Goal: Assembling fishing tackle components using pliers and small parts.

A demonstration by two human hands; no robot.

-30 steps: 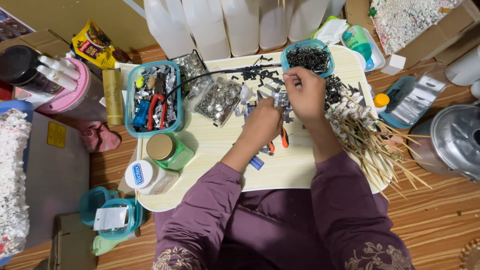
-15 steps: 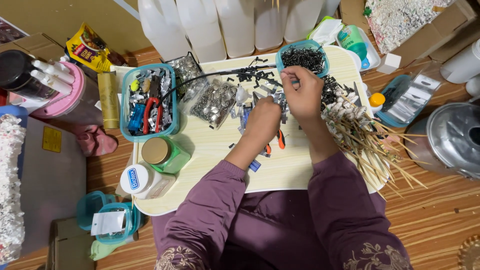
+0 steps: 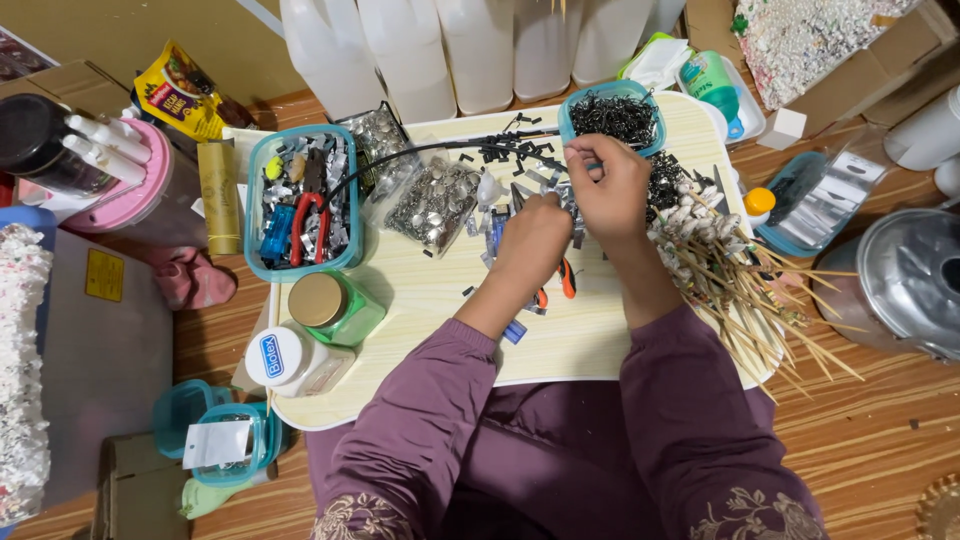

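Wooden floorboards surround a pale lap tray (image 3: 420,300) crowded with craft supplies, and the work sits at its far middle, where both hands meet. Between them is a small metal piece (image 3: 572,200), too tiny and too covered by fingers to make out clearly; it lies straight ahead of the person, just beside the near rim of a little teal tub of dark wire hooks (image 3: 612,115). The right hand (image 3: 612,188) is curled over it from above, fingertips pinched together, knuckles toward the tub. The left hand (image 3: 535,238) comes in from the lower left, closed around the orange handles of small pliers (image 3: 556,285), whose long axis runs from near the person up and away toward the pinch, so the tip points at the right hand's fingers. Both hands touch or nearly touch at that spot; the right is the closer one to the tub. Just to the right lies a fan of wooden skewers (image 3: 740,290) with pale beads, their points spreading toward the lower right. To the left sit a bag of silver bits (image 3: 435,205), a larger teal tray of tools (image 3: 300,205), a green jar with a gold lid (image 3: 335,305) and a white bottle (image 3: 290,358).
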